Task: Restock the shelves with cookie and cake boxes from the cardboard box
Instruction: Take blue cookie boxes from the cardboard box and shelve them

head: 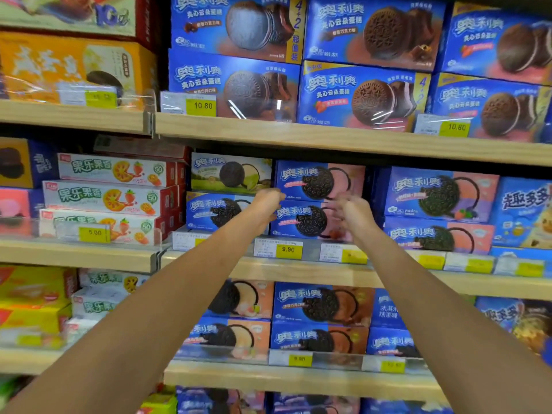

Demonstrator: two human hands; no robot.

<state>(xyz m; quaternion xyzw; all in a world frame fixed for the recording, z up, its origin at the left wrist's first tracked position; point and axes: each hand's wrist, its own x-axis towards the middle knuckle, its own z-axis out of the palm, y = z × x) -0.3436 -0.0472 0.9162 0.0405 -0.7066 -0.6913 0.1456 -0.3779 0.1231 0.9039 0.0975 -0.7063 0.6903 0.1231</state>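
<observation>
Two blue and pink cookie boxes are stacked on the middle shelf, an upper box [319, 180] on a lower box [310, 219]. My left hand [265, 204] is at the left end of this stack, where the two boxes meet. Its fingers bend toward the boxes, and I cannot tell whether they hold one. My right hand [354, 213] is blurred in front of the lower box's right part, fingers loosely spread and holding nothing. The cardboard box is not in view.
A green and blue cookie box [231, 174] sits on another blue box [215, 212] just left of my left hand. More cookie boxes [439, 192] stand to the right. White fruit-biscuit boxes [113, 195] fill the left bay. Wooden shelf edges [298, 135] carry yellow price tags [288, 249].
</observation>
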